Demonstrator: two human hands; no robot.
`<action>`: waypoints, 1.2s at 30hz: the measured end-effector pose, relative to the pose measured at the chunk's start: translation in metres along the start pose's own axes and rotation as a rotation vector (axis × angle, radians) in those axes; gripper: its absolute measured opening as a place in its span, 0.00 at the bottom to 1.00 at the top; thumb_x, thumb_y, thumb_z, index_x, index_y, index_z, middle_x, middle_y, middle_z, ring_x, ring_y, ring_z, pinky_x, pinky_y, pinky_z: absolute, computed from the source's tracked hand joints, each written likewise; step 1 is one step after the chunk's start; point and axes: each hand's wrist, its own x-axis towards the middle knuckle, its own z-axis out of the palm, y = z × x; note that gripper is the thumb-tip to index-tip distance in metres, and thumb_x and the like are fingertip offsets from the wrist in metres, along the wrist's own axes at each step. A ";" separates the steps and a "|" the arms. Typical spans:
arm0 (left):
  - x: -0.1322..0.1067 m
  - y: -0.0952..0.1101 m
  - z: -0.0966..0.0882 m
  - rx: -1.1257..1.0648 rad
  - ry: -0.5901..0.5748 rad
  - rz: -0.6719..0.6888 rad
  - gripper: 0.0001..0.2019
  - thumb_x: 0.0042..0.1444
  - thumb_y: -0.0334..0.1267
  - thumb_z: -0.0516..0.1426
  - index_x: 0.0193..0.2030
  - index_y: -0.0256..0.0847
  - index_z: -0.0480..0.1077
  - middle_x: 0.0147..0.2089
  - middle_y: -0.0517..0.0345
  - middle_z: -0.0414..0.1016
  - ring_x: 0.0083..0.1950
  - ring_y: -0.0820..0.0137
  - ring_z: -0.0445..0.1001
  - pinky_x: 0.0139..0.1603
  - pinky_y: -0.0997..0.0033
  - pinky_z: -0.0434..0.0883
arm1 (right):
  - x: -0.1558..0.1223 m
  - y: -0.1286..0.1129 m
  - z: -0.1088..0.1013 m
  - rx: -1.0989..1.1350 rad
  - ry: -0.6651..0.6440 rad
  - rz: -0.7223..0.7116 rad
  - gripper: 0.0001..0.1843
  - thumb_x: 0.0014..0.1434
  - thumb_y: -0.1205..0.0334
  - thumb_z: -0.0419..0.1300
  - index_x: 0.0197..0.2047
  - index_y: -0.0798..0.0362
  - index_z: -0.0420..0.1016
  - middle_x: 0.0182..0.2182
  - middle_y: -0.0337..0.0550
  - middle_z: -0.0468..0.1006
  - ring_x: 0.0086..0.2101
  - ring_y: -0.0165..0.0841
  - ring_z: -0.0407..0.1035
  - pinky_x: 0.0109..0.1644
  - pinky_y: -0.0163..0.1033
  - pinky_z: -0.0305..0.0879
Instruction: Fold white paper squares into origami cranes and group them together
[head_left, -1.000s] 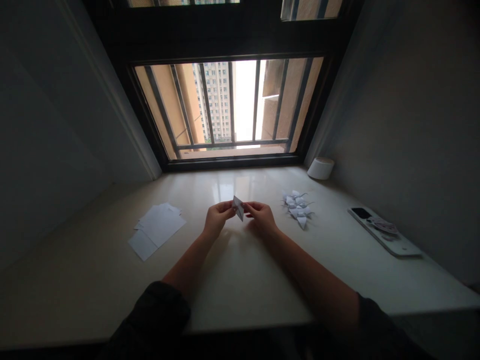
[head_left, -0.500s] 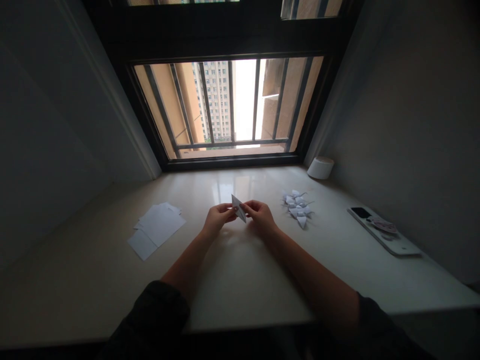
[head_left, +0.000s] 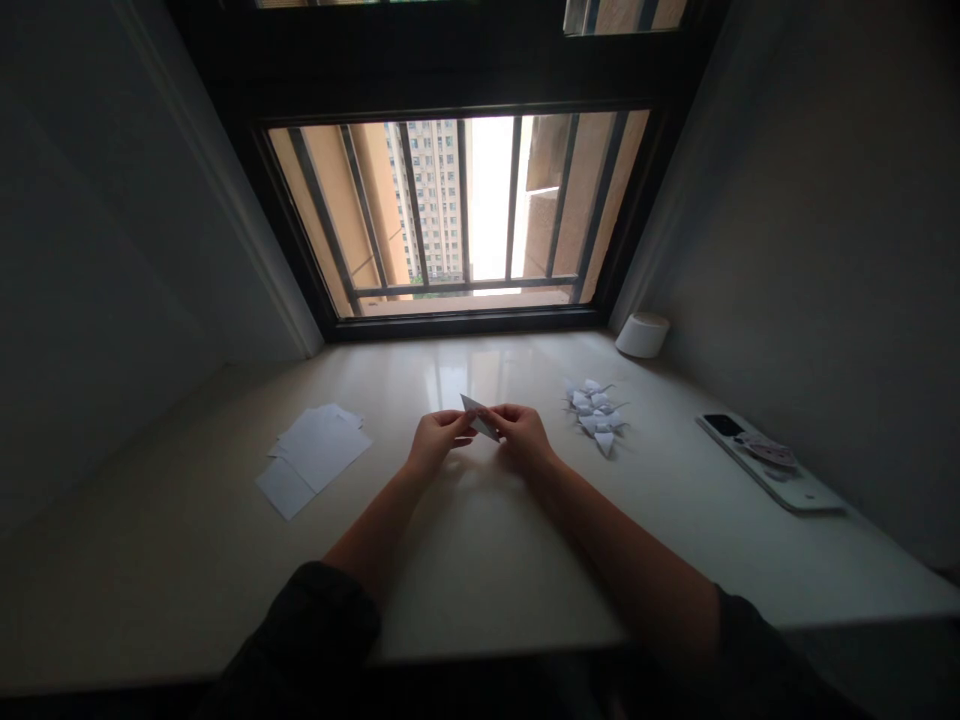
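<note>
A small folded piece of white paper point(head_left: 481, 418), pointed at both ends, is held between my two hands above the sill. My left hand point(head_left: 438, 438) pinches its left side between thumb and fingers. On the other side, my right hand point(head_left: 521, 432) grips it the same way, thumb on top. The fingertips partly cover the paper's middle. Off to the left lies a loose stack of white paper sheets point(head_left: 319, 450). Right of my hands, several folded paper cranes point(head_left: 598, 412) sit in a cluster.
A white phone point(head_left: 772, 465) with a ring-like grip on its back lies by the right wall. At the back right corner stands a white cylindrical object point(head_left: 643, 335). A barred window with a dark frame point(head_left: 465, 326) rises behind the pale sill point(head_left: 480, 580).
The folded paper has tilted in my fingers, its lower point swinging right and slightly up. Both hands stay nearly in place.
</note>
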 end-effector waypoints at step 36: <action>-0.002 0.001 0.005 -0.003 0.141 0.070 0.19 0.40 0.51 0.64 0.34 0.38 0.78 0.31 0.51 0.78 0.31 0.69 0.72 0.31 0.73 0.64 | -0.011 -0.006 0.008 0.016 -0.198 0.020 0.21 0.42 0.44 0.66 0.28 0.57 0.79 0.21 0.43 0.77 0.24 0.29 0.68 0.28 0.34 0.60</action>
